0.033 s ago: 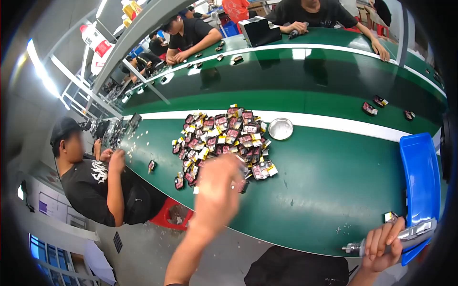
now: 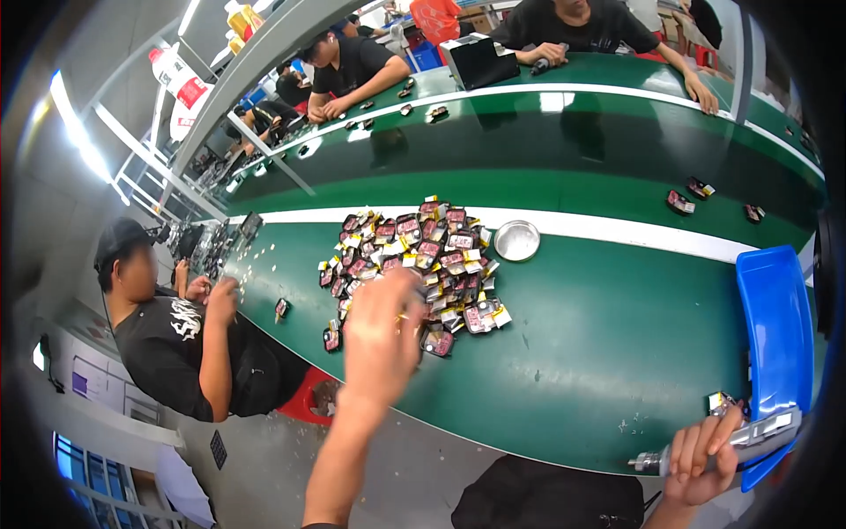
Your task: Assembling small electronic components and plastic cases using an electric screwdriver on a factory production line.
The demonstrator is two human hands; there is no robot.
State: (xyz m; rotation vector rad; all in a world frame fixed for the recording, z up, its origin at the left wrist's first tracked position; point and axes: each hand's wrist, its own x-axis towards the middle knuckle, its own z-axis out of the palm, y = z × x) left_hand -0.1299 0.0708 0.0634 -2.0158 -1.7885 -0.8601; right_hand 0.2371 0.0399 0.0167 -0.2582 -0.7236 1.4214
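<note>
My left hand [image 2: 381, 339] reaches over the near side of a heap of small black electronic modules [image 2: 429, 251] with reddish faces and white and yellow tabs. Motion blurs its fingers, so I cannot tell whether they grip one. Just right of those fingers, one module [image 2: 437, 341] lies at the heap's near edge. At the lower right, my right hand [image 2: 702, 454] is closed round a grey electric screwdriver [image 2: 762, 434], its metal bit end pointing left over the table edge. Behind that hand another module [image 2: 721, 403] rests beside the blue tray [image 2: 775, 326].
A round metal dish [image 2: 516, 240] stands right of the heap on the green table [image 2: 617, 326]. One loose module [image 2: 281, 309] lies to the left. Beyond a white rail, a conveyor belt [image 2: 529, 189] carries several modules. A co-worker [image 2: 181, 326] sits at left; others work across.
My left hand has shifted slightly left and up, uncovering more of the module at the heap's near edge. My right hand and the screwdriver have barely moved.
</note>
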